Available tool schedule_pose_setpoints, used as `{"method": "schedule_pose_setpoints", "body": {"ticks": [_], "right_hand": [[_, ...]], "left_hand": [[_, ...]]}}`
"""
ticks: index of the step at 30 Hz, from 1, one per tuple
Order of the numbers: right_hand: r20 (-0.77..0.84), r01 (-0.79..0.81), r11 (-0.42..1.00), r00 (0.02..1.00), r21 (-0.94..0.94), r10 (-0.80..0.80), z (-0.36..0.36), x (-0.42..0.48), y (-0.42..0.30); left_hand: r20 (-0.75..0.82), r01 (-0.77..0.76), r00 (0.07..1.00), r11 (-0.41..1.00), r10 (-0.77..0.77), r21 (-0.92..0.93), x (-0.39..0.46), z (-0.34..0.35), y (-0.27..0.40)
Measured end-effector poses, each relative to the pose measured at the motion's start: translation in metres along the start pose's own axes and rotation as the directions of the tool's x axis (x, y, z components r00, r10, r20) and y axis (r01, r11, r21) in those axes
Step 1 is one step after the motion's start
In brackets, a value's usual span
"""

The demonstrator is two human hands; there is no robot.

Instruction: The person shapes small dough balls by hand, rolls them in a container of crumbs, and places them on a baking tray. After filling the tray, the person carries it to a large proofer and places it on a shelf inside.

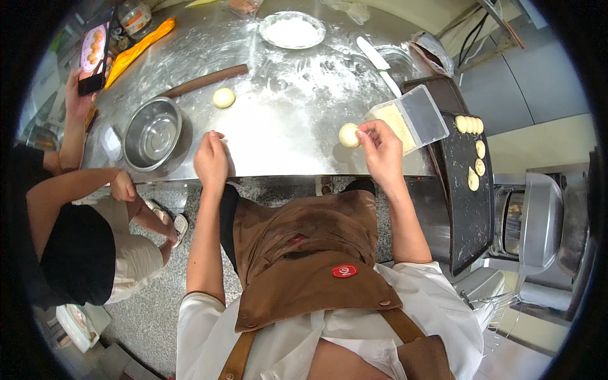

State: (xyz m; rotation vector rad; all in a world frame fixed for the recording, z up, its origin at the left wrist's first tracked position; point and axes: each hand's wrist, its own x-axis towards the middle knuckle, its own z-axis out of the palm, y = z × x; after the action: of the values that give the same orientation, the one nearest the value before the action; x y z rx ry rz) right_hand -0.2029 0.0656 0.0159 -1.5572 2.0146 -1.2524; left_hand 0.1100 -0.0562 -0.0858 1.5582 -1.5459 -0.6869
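Note:
Between the thumb and fingers of my right hand (pixel 384 151) is a round pale dough ball (pixel 349 136), held above the steel worktable near its front edge. Just behind that hand stands a clear plastic container (pixel 430 116) with pale yellow crumbs or powder inside. My left hand (pixel 211 159) is loosely curled at the table's front edge; its palm side is hidden, so whether it holds anything cannot be told. Another dough ball (pixel 223 98) lies on the table beyond my left hand, near a dark wooden stick (pixel 204 80). A steel bowl (pixel 154 134) is to the left.
Shaped dough pieces (pixel 469 125) lie on a black baking tray (pixel 463 223) at right. A flour plate (pixel 292 30) and a white-bladed spatula (pixel 373 52) are at the back. At left a person (pixel 78 237) sits, holding a phone (pixel 94 54) beside an orange piping bag (pixel 137 50).

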Motion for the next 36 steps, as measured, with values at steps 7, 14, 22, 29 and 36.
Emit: {"method": "schedule_pose_setpoints", "body": {"ticks": [7, 14, 22, 29, 36], "right_hand": [[-0.067, -0.081, 0.996, 0.995, -0.044, 0.078, -0.027, 0.013, 0.023], [0.07, 0.119, 0.99, 0.991, -0.077, -0.114, 0.032, 0.027, 0.0], [0.347, 0.151, 0.987, 0.93, -0.059, -0.122, 0.119, 0.036, -0.022], [0.331, 0.265, 0.954, 0.921, -0.139, -0.207, 0.149, 0.029, -0.024], [0.312, -0.236, 0.948, 0.936, 0.213, 0.163, 0.147, 0.008, 0.026]], "left_hand": [[-0.211, -0.14, 0.956, 0.95, 0.203, 0.278, 0.004, 0.012, -0.017], [-0.191, -0.156, 0.955, 0.934, 0.226, 0.322, 0.001, 0.009, -0.015], [-0.193, -0.174, 0.949, 0.925, 0.248, 0.337, 0.004, 0.009, -0.014], [-0.212, -0.213, 0.93, 0.911, 0.3, 0.352, 0.004, 0.01, -0.016], [-0.187, -0.199, 0.942, 0.913, 0.278, 0.356, 0.002, 0.01, -0.016]]}}
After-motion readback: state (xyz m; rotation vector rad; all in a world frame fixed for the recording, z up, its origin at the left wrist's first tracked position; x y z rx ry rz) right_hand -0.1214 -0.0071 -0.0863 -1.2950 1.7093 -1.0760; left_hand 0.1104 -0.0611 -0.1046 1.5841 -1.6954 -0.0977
